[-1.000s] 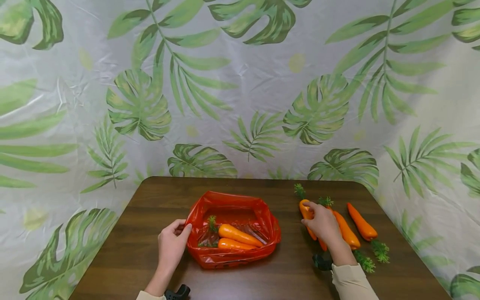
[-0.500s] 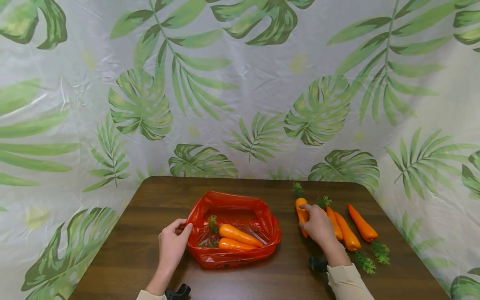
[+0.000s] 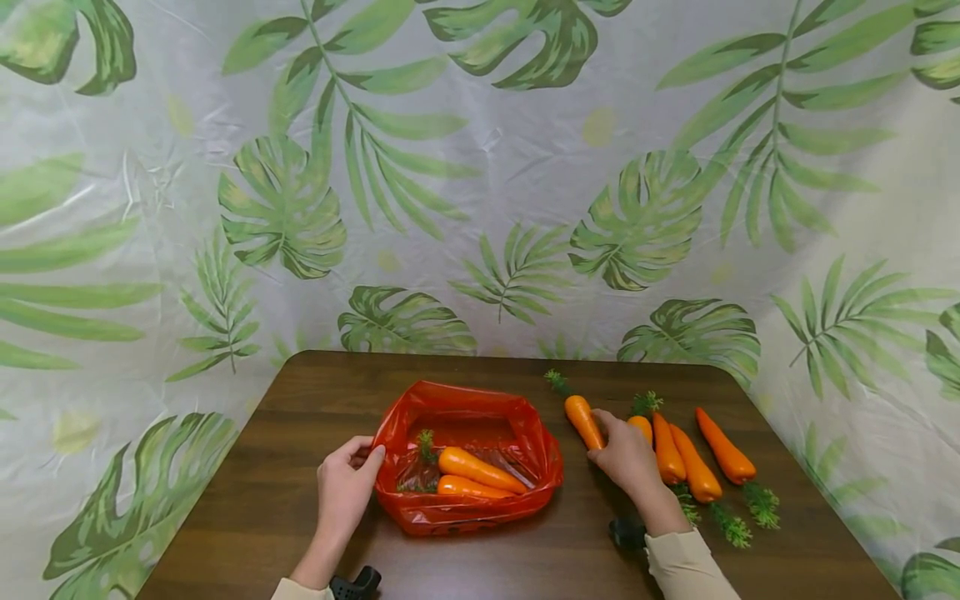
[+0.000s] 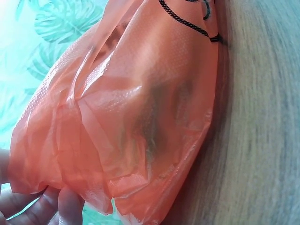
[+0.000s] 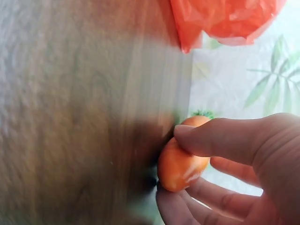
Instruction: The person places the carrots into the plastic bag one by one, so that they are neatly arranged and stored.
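Observation:
My left hand (image 3: 341,492) pinches the left rim of a red plastic bag (image 3: 465,518), which lies with its mouth spread on the table. Inside the bag, two orange carrots (image 3: 480,470) show, with a bit of green top. My right hand (image 3: 633,458) holds another carrot (image 3: 582,418) between thumb and fingers, right of the bag, its green top pointing away from me. In the right wrist view the blunt orange body of that carrot (image 5: 180,166) fills the grip. Through the thin bag (image 4: 117,108) in the left wrist view, only dim shapes show.
Several more carrots (image 3: 697,468) with green tops (image 3: 732,527) lie at the right of the dark wooden table (image 3: 300,408). A leaf-patterned curtain (image 3: 510,192) hangs behind the table. A dark cord (image 4: 185,22) runs along the bag in the left wrist view.
The right hand has moved left, bringing its carrot away from the others and toward the bag; the carrot has tilted. My left hand has stayed at the bag's rim.

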A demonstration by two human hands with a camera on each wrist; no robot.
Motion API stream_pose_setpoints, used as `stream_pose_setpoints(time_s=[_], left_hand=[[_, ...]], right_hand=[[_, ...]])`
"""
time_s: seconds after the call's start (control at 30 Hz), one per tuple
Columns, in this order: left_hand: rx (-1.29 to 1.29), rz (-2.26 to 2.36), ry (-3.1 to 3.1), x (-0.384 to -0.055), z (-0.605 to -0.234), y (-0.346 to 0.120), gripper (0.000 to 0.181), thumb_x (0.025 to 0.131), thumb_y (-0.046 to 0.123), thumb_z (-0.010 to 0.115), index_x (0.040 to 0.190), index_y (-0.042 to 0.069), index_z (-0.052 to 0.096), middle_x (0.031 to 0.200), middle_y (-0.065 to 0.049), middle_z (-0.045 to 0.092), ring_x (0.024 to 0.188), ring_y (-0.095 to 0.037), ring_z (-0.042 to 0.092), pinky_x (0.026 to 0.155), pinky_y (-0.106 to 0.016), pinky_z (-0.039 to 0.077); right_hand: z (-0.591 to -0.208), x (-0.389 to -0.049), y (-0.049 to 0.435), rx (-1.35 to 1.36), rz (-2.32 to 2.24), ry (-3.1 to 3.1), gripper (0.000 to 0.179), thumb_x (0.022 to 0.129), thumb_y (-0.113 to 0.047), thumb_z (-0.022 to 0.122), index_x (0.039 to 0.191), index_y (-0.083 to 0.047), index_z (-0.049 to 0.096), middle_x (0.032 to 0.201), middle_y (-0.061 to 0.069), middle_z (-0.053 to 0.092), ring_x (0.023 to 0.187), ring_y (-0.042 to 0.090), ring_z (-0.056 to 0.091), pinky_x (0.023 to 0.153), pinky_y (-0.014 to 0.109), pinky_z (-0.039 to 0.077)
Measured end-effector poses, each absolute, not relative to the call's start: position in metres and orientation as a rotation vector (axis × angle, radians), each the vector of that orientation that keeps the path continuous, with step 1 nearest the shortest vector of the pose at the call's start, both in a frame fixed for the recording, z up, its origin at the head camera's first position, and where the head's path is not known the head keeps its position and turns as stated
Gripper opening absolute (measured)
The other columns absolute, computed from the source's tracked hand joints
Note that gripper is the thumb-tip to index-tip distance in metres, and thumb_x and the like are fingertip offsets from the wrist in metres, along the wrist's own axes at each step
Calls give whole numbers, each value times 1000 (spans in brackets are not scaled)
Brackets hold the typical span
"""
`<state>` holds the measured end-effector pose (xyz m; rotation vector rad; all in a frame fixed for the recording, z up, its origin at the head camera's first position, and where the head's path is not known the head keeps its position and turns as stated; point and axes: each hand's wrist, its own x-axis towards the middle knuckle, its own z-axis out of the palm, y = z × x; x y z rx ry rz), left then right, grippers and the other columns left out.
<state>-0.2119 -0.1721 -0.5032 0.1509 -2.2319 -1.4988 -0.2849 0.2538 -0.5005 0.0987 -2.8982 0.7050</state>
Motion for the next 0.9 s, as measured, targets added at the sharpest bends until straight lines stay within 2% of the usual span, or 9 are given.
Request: stream_pose_setpoints(time_s=[0.13, 0.33, 0.5, 0.73, 0.9], left_hand=[[149, -1494, -2232, -212, -503, -172, 8, 92, 13, 73, 96, 8, 77, 85, -6, 72, 72, -18, 63, 58, -23, 53], [157, -1502, -2235, -212, -503, -171, 7, 92, 12, 73, 97, 8, 77, 85, -6, 72, 72, -19, 63, 59, -24, 54], [162, -1502, -2242, -211, -503, -171, 7, 92, 12, 73, 97, 8, 77, 84, -6, 72, 72, -19, 62, 59, -24, 54], [151, -1500, -2241, -212, -504, -172, 7, 93, 11, 73, 97, 7, 77, 84, -7, 72, 71, -19, 62, 58, -24, 53], [150, -1488, -2237, -212, -504, -173, 7, 92, 11, 73, 97, 8, 77, 84, -6, 72, 71, -18, 63, 58, -24, 53]], right_hand=[[-501, -285, 251, 65, 672, -2897, 68, 76, -17, 87, 137, -8, 59, 96, 11, 70, 74, 24, 61, 60, 42, 50], [-503, -285, 249, 29, 656, -2905, 65, 76, -19, 88, 135, -7, 62, 95, 11, 70, 72, 23, 60, 62, 43, 51], [-502, -284, 248, 17, 613, -2934, 63, 76, -18, 87, 133, -8, 64, 103, 14, 70, 77, 26, 62, 65, 46, 52], [-499, -283, 246, -20, 572, -2974, 60, 76, -17, 87, 131, -10, 66, 112, 17, 70, 74, 27, 61, 51, 41, 48], [-497, -281, 247, -22, 578, -2965, 61, 76, -17, 86, 133, -10, 65, 112, 16, 70, 75, 26, 60, 51, 41, 47]])
